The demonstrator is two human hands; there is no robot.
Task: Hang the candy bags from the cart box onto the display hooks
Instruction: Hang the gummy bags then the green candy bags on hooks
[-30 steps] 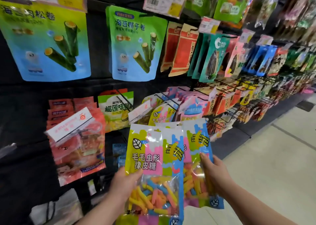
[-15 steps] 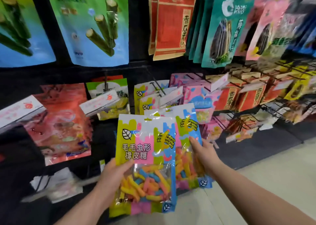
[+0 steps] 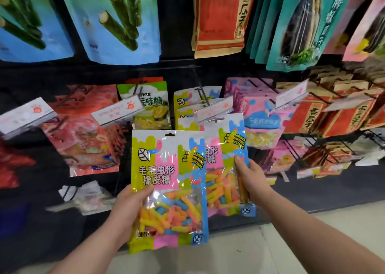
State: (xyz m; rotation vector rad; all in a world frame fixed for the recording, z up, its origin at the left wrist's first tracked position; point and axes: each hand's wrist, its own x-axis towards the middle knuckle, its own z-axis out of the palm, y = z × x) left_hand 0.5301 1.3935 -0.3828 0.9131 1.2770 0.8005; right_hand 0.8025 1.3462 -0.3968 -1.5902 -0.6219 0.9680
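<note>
My left hand grips a candy bag with yellow, pink, green and blue stripes and colourful worm gummies, held upright in front of the display. My right hand holds a second bag of the same kind by its right edge, higher and nearer the rack. The top of that bag sits right under the white price tag at the end of a display hook. Matching bags hang on that hook behind it.
Red candy bags hang at left and pink bags at right, each hook ending in a white tag. Large seaweed-roll bags and sunflower-seed bags hang above. The pale floor lies at lower right.
The view has closed in on the rack. Both hands have carried their bags forward, and the right bag's top has come up to the tag of the matching hook.
</note>
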